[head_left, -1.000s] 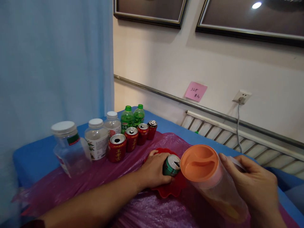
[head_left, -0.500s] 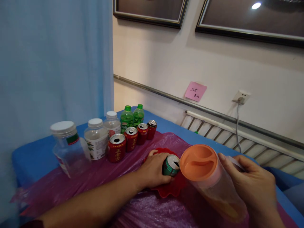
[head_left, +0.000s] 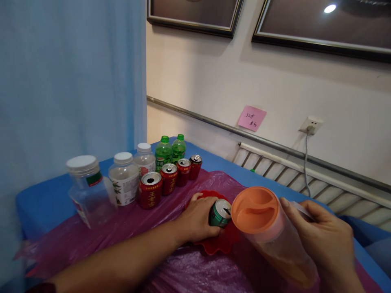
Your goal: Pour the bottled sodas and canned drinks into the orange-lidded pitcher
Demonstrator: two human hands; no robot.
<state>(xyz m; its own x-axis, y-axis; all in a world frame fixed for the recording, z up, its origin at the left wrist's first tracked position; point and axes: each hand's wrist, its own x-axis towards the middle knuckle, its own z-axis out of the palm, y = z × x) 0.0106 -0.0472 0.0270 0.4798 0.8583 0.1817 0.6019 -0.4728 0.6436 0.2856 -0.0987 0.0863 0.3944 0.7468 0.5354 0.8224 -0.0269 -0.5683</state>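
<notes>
My left hand (head_left: 200, 219) is wrapped around a green can (head_left: 220, 213) with an opened silver top, above a red scalloped dish (head_left: 218, 244). In my right hand (head_left: 326, 232) is the handle of a clear pitcher (head_left: 287, 252) with an orange lid (head_left: 255, 209). The pitcher leans toward the can, its lid edge close beside the can's top, and some yellowish liquid shows in its lower part. Whether any liquid passes between them I cannot tell.
Purple plastic sheeting (head_left: 128, 232) covers part of the blue surface (head_left: 39, 203). Red cans (head_left: 150, 191), white-capped clear containers (head_left: 91, 199) and green bottles (head_left: 163, 152) stand at the left and back. A radiator (head_left: 281, 173) runs along the wall.
</notes>
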